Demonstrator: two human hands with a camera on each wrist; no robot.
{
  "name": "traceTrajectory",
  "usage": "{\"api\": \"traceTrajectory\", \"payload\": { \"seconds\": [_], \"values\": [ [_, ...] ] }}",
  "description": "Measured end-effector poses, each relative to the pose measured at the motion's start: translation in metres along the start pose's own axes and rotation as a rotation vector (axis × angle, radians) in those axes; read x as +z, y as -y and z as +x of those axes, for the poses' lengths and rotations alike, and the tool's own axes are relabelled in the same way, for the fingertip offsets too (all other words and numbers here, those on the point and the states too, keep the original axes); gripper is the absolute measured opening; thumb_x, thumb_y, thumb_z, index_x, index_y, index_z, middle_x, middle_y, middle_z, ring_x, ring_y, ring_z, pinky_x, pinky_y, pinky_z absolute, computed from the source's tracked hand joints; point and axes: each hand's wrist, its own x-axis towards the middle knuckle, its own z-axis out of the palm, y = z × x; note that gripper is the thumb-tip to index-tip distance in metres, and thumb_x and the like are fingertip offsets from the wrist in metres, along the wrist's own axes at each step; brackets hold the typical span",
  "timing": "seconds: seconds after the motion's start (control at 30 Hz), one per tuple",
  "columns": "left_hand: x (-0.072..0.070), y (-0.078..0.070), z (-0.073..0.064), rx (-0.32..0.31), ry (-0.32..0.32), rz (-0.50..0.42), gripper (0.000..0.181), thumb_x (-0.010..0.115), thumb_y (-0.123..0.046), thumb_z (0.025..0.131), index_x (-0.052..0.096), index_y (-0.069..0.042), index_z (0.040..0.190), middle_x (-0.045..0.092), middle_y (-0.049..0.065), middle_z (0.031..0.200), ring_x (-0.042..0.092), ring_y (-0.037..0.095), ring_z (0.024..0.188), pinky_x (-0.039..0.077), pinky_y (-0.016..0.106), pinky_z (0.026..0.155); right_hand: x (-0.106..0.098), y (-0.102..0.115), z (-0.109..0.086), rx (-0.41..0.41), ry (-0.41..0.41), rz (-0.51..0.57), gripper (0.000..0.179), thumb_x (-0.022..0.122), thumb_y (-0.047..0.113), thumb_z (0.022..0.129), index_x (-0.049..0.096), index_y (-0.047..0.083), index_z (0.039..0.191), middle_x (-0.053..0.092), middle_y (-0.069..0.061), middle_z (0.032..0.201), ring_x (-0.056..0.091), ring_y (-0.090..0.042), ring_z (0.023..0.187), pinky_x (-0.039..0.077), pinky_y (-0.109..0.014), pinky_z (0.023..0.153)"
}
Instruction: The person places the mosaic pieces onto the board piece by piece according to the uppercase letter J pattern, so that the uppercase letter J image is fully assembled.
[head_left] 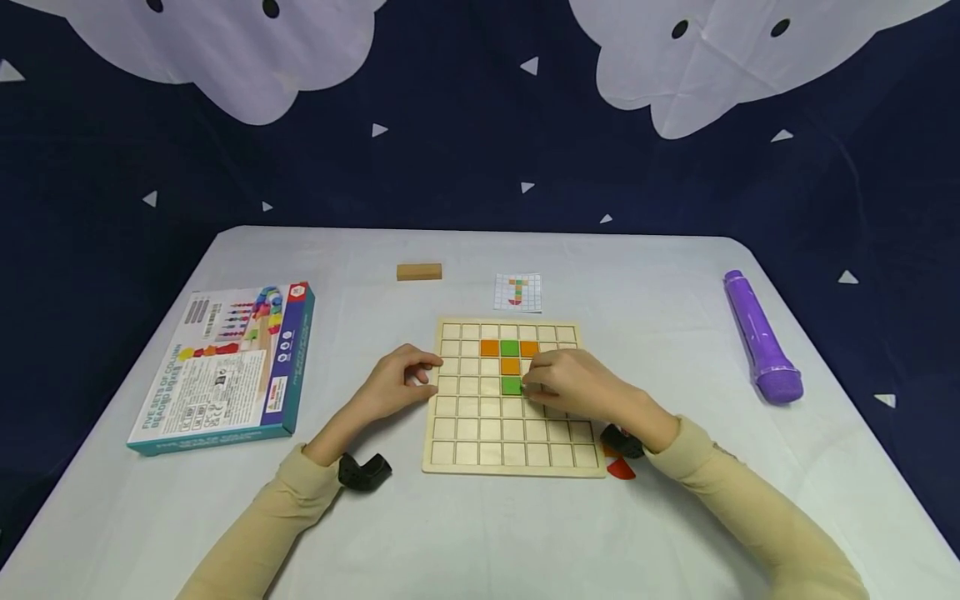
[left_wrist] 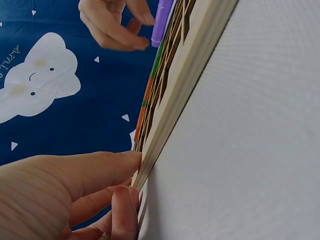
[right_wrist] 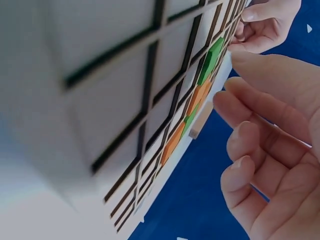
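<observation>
The wooden grid board (head_left: 476, 454) lies flat mid-table with several orange and green square tiles in its slots, laid out like a T. My left hand (head_left: 393, 383) rests at the board's left edge, its thumb and a finger touching the rim. Over the right half of the grid is my right hand (head_left: 573, 383), its fingers loosely bent. Its fingertips come right beside the lowest green tile (head_left: 511, 386). In the right wrist view nothing shows between this thumb (right_wrist: 270, 72) and the fingers. An orange tile (head_left: 509, 367) sits just behind that green one.
A small pattern card (head_left: 517, 293) and a wooden block (head_left: 419, 272) lie beyond the board. A red wedge-shaped piece (head_left: 621, 469) is by its near right corner, partly under the right wrist's black camera (head_left: 622, 442). A toy box (head_left: 217, 367) lies left, a purple microphone (head_left: 761, 337) right.
</observation>
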Motion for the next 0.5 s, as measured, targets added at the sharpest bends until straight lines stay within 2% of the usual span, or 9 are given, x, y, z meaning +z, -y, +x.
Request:
{"api": "traceTrajectory", "payload": {
  "seconds": [0.17,0.33,0.5],
  "values": [
    [0.000,0.000,-0.001,0.000,0.001,0.004,0.037,0.071,-0.004,0.078,0.064,0.000,0.114,0.060,0.013,0.096,0.055,0.013,0.079,0.048,0.017,0.064,-0.004,0.001,-0.016,-0.019,-0.068,0.021,0.008,0.075,0.011,0.076,0.073,0.011,0.083,0.067,0.003,0.080,0.061,-0.006,0.071,0.051,-0.021,0.064],
    [0.000,0.000,-0.001,0.004,0.002,0.007,0.037,0.071,-0.004,0.078,0.064,0.000,0.114,0.060,0.013,0.098,0.055,0.013,0.080,0.048,0.017,0.064,-0.007,0.001,-0.033,-0.030,-0.123,-0.006,0.010,0.077,0.011,0.073,0.072,0.012,0.082,0.066,0.004,0.079,0.061,-0.006,0.071,0.051,-0.020,0.064],
    [0.000,0.000,-0.001,0.005,0.003,0.003,0.037,0.071,-0.004,0.078,0.064,0.000,0.114,0.060,0.014,0.099,0.055,0.013,0.080,0.048,0.016,0.064,-0.008,0.001,-0.049,-0.001,-0.133,0.001,0.013,0.078,0.007,0.071,0.073,0.010,0.083,0.065,0.004,0.077,0.059,-0.005,0.068,0.050,-0.019,0.061]
  ]
}}
